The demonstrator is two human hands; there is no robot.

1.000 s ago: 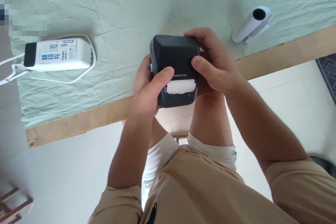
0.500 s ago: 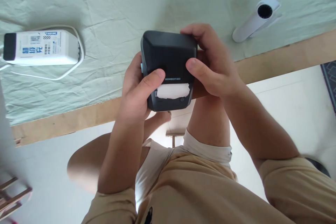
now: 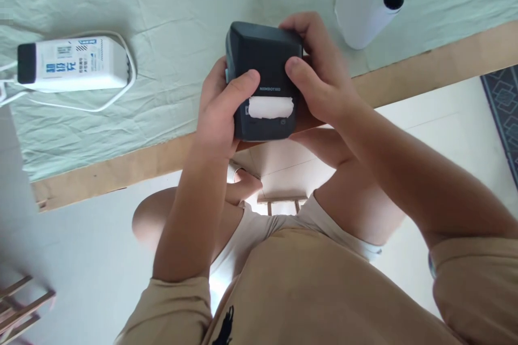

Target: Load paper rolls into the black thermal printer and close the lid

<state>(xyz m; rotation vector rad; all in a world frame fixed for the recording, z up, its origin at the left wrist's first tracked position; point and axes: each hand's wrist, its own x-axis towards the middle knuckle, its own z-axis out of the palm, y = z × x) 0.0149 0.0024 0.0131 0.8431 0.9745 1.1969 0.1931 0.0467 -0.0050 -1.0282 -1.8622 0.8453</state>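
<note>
A black label printer (image 3: 265,73) marked NIIMBOT is held between my two hands above the front edge of the table. White paper (image 3: 270,107) with a ragged edge shows at its slot. My left hand (image 3: 224,99) wraps its left side, thumb lying on the top face. On the other side my right hand (image 3: 319,75) grips the printer, with the thumb on top and fingers around the far right corner. What the fingers underneath touch is hidden.
A white power strip (image 3: 81,63) with a looped white cable lies on the green cloth (image 3: 174,11) at the left. A roll of white paper (image 3: 360,13) with a dark core opening sits at the right. The table's bare wooden edge (image 3: 121,172) runs below.
Both hands and the printer have shifted up in the view, farther over the table. The white roll has turned and now appears farther left. My right leg has swung outward.
</note>
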